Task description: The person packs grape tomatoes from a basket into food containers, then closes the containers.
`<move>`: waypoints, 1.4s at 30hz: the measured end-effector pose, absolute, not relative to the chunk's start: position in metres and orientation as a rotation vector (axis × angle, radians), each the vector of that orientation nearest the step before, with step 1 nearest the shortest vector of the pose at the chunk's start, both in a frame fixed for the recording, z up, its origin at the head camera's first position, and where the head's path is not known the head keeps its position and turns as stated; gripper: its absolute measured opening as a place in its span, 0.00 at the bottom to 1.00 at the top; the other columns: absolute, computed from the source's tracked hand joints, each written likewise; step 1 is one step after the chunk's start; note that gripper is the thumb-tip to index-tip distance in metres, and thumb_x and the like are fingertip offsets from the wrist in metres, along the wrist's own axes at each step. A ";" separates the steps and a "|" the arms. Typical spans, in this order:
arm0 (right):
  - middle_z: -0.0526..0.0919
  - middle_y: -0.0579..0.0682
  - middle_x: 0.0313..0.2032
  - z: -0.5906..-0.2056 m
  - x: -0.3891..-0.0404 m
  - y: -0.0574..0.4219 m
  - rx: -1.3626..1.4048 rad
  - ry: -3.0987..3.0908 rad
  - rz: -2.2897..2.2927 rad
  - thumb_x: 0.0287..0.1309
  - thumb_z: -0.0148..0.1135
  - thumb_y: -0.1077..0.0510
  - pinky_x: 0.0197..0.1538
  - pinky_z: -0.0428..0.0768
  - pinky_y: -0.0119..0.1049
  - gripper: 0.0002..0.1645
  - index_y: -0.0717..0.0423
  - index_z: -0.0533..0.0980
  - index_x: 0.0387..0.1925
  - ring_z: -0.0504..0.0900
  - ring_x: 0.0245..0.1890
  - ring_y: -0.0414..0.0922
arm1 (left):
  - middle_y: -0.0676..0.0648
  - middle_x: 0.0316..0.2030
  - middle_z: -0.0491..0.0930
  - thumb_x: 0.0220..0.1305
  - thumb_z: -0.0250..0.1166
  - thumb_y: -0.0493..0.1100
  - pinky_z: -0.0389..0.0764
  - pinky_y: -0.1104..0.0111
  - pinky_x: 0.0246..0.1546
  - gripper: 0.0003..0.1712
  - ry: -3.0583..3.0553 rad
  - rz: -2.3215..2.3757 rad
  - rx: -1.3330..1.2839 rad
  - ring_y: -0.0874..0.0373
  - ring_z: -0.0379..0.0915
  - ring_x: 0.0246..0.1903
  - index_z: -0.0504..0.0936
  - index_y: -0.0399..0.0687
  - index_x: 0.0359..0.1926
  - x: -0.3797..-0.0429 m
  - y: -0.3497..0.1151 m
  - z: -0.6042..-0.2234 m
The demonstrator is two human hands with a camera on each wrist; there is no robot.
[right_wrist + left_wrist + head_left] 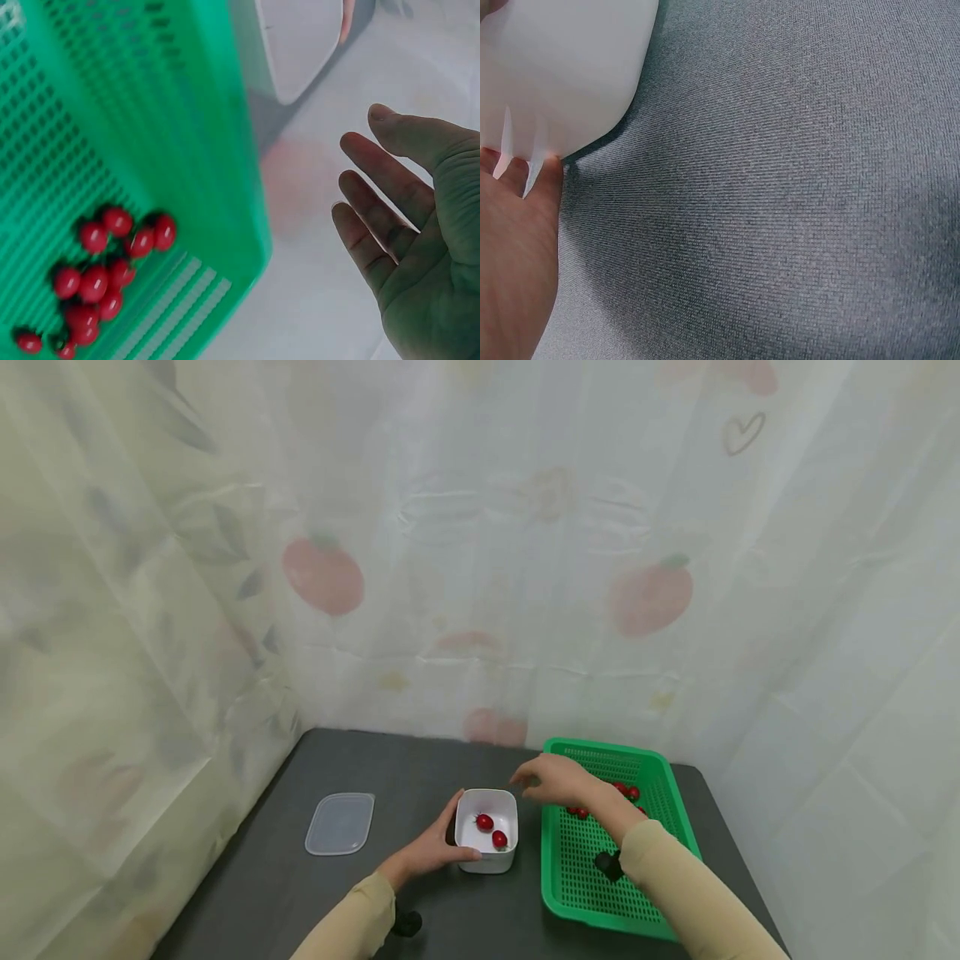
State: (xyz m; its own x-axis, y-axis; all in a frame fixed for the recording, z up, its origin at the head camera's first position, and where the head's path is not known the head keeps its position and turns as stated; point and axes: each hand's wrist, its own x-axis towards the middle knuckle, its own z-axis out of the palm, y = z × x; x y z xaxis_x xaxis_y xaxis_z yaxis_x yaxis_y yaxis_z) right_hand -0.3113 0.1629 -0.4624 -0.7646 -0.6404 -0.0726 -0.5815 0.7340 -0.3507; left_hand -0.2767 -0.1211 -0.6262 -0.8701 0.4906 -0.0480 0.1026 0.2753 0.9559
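- The left hand (431,850) grips a white rounded-square container (491,863) at its nine o'clock side, the thumb on the near wall and the fingers bent round the wall at ten o'clock.
- The container stands upright on the dark grey woven surface (420,764), its open top facing up.
- Two small glossy red tomatoes (484,822) lie inside it, one near the middle, the other toward four o'clock.
- The right hand (553,778) hangs at two o'clock from the container, its fingers loosely extended, slightly spread and holding nothing.
- A bright green rectangular basket (551,860) with perforated walls lies at three o'clock from the container, near it.
- More red tomatoes (94,283) cluster toward the basket's twelve o'clock end, partly hidden by the right forearm in the head view.
- A translucent rounded-square lid (340,824) lies flat at nine o'clock, apart from the container.
- A pale curtain (480,568) with printed fruit hangs at twelve o'clock.
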 end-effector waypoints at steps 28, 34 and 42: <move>0.84 0.58 0.53 -0.484 -0.316 0.270 -0.614 2.855 -0.512 0.66 0.63 0.65 0.51 0.80 0.55 0.18 0.57 0.82 0.56 0.80 0.54 0.59 | 0.39 0.77 0.50 0.56 0.79 0.50 0.55 0.38 0.69 0.70 2.243 1.626 0.530 0.40 0.53 0.71 0.36 0.52 0.83 -0.281 -0.123 -0.629; 0.84 0.57 0.52 -0.502 -0.315 0.270 -0.597 2.854 -0.510 0.65 0.62 0.68 0.51 0.80 0.56 0.18 0.57 0.83 0.54 0.80 0.54 0.60 | 0.39 0.77 0.50 0.57 0.79 0.49 0.60 0.42 0.67 0.70 2.226 1.633 0.546 0.40 0.55 0.69 0.35 0.53 0.83 -0.279 -0.122 -0.626; 0.85 0.56 0.51 -0.521 -0.313 0.261 -0.558 2.842 -0.487 0.60 0.59 0.73 0.50 0.80 0.54 0.22 0.60 0.83 0.55 0.81 0.54 0.59 | 0.38 0.78 0.46 0.60 0.77 0.47 0.64 0.46 0.66 0.68 2.148 1.669 0.570 0.39 0.55 0.70 0.33 0.55 0.83 -0.275 -0.122 -0.624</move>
State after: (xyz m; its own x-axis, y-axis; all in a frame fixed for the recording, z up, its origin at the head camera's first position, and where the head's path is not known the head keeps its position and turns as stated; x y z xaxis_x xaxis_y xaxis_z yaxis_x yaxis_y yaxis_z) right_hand -0.3126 0.2614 -0.5213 -0.9077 -0.3975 -0.1347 -0.3299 0.8741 -0.3565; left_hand -0.2748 -0.1217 -0.6237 -0.8535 0.5199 -0.0356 0.0939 0.2207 0.9708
